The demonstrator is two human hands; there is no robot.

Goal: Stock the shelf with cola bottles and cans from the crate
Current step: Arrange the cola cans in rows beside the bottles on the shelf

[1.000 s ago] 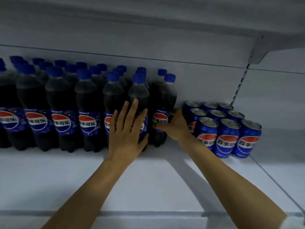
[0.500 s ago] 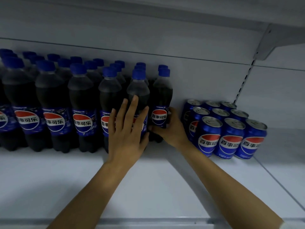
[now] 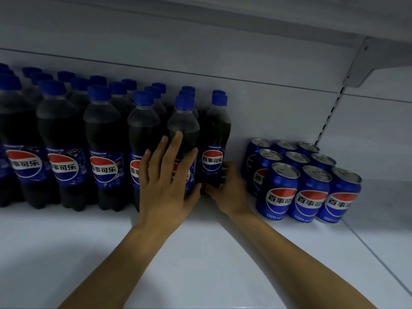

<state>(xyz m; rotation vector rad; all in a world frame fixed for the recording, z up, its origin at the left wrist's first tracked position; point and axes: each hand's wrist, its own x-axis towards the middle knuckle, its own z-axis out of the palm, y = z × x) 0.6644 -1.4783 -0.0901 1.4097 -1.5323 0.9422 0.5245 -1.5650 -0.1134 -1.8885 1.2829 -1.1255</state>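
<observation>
A white shelf (image 3: 200, 253) fills the lower part of the view, with a second shelf board (image 3: 245, 23) overhead carried on a metal bracket (image 3: 365, 63) at the right. Across the left and middle of the shelf stand the cola bottles (image 3: 62, 139) — dark, blue-capped, blue-labelled, upright in rows that run several deep towards the back wall. Near them on the right, across a small gap, sits a block of blue cola cans (image 3: 312, 188), upright, three across and three deep. The left hand (image 3: 166, 188) lies flat against the front bottle (image 3: 187, 121) second from the right end of the row, fingers straight and spread, gripping nothing. The right hand (image 3: 229, 188) reaches into the gap between bottles and cans — its fingers and thumb curl round the lower part of the end bottle (image 3: 215, 139), which stands upright on the shelf right beside its neighbour.
</observation>
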